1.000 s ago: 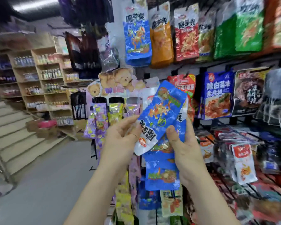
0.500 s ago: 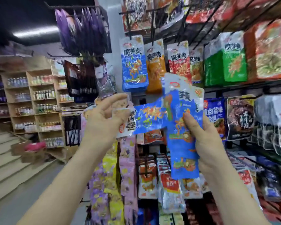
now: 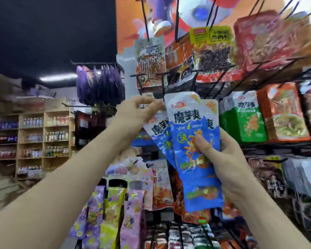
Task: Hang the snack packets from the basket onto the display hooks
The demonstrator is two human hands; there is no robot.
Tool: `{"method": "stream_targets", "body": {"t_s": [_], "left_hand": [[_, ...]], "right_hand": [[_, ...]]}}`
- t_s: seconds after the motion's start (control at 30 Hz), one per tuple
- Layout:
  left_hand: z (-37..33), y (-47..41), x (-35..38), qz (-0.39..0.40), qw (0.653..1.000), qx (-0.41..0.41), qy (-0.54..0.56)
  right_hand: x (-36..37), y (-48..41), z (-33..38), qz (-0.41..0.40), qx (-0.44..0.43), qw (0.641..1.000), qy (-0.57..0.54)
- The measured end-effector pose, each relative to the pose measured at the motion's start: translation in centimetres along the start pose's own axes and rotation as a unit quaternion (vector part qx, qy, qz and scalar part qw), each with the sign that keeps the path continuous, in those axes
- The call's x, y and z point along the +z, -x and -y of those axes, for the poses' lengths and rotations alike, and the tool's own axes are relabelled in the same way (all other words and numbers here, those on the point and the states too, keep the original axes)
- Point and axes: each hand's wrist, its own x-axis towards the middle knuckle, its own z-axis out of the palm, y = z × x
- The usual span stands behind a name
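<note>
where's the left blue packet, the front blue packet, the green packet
left blue packet (image 3: pixel 158 129): head view, its white printed upper part.
front blue packet (image 3: pixel 186 117): head view, white top with black print.
green packet (image 3: pixel 244 126): head view, middle of its green face.

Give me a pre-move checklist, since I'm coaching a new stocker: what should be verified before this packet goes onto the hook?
1. Left hand pinches the top of one blue packet: ok.
2. Right hand grips the spare blue packets: ok.
3. Single packet clear of the spares: not ok, they overlap.
4. Packet's hang hole in sight: cannot tell, fingers cover it.
5. Black hook close above the packet top: ok.
6. Hole threaded on the hook: cannot tell, too blurred.
</note>
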Motion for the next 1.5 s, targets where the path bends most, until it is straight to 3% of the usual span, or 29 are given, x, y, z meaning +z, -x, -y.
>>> {"method": "stream_targets", "body": {"t_s": [0.07,0.2,0.37,0.53,0.67,1.03,1.3,1.43,1.5], "left_hand": [[0.4,-0.1,-0.1,-0.008,0.996,-0.060,0.072],[1.1,-0.2,-0.8,-0.027,0.987,-0.087,0.131],[1.1,-1.6,-1.2,-0.032,0.993,-0.063,0.097],[0.5,-5.9,-2.5,-0.120,0.992,0.022,0.046],[0.6,-8.4,-3.5,-0.106,0.994,0.027,-0.026],[1.6,-10.3,-4.9,-0.042,0.998,-0.031,0.043],[1.5,-11.0,-5.2,-0.028,0.991,-0.128,0.025],[1.9,-11.0,-4.7,-0.039,0.989,-0.135,0.049],[2.4,-10.9,-4.5,-0.049,0.993,-0.095,0.055]], "right_hand": [[0.1,-0.2,-0.5,-0.015,-0.024,1.000,0.004],[0.8,-0.3,-1.5,-0.034,-0.022,0.999,-0.023],[2.4,-1.2,-2.5,-0.013,0.002,0.999,-0.034],[3.7,-2.8,-2.5,-0.030,-0.019,0.999,-0.021],[3.6,-4.8,-2.2,-0.046,-0.028,0.999,-0.001],[3.9,-6.3,-3.1,-0.052,-0.008,0.997,0.059],[4.3,-7.1,-3.2,-0.016,-0.034,0.975,0.221],[4.4,-7.3,-3.1,-0.009,-0.050,0.962,0.268],[4.2,-7.4,-3.0,0.002,-0.054,0.961,0.271]]}}
